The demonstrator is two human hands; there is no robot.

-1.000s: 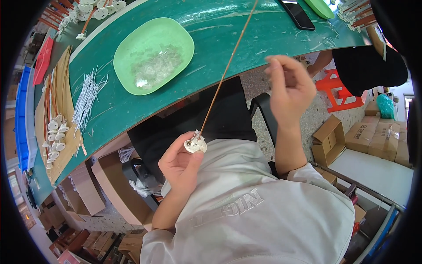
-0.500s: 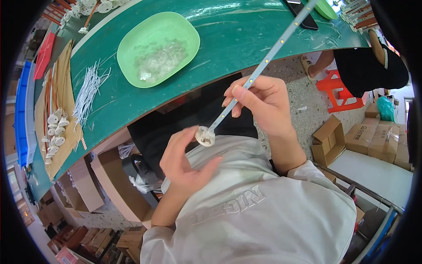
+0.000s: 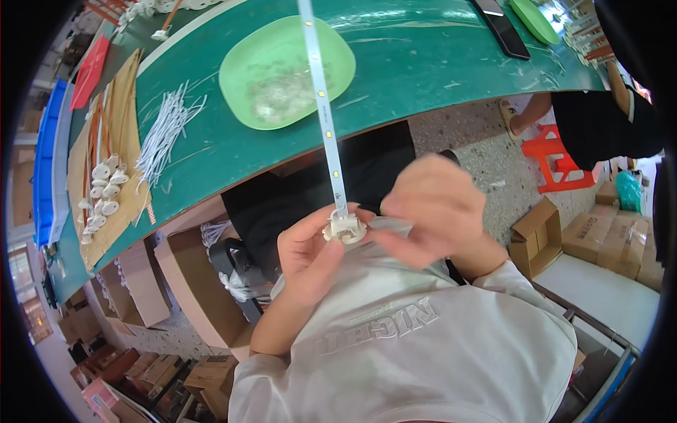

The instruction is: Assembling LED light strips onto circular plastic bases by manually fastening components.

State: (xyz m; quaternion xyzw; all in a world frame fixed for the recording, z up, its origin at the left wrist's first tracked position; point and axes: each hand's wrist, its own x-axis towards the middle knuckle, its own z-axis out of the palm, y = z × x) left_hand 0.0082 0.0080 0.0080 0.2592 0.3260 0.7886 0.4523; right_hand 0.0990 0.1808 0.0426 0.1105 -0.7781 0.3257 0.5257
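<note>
My left hand (image 3: 305, 255) is closed around a round white plastic base (image 3: 345, 230), thumb in front and fingers behind. Out of this base rises a narrow, pale LED strip (image 3: 323, 106) with small yellow chips along it. The strip stands nearly upright and crosses in front of the green bowl (image 3: 236, 77), which contains small clear pieces (image 3: 278, 99). Just right of the base is my right hand (image 3: 441, 211), off the strip. Motion smears its fingers, so I cannot make out whether they hold anything.
On the green table (image 3: 395, 77) lie white ties (image 3: 168, 134) and, on cardboard, brown strips with white bases (image 3: 104, 187). A black phone (image 3: 502, 29) lies at the far right. A person in black (image 3: 599, 130) is beside a red stool (image 3: 553, 158). Cardboard boxes (image 3: 536, 236) stand to the right.
My right hand has let go of the LED strip and moved down beside the base. The left hand has taken hold of the base. The strip has swung from a rightward slant to nearly upright.
</note>
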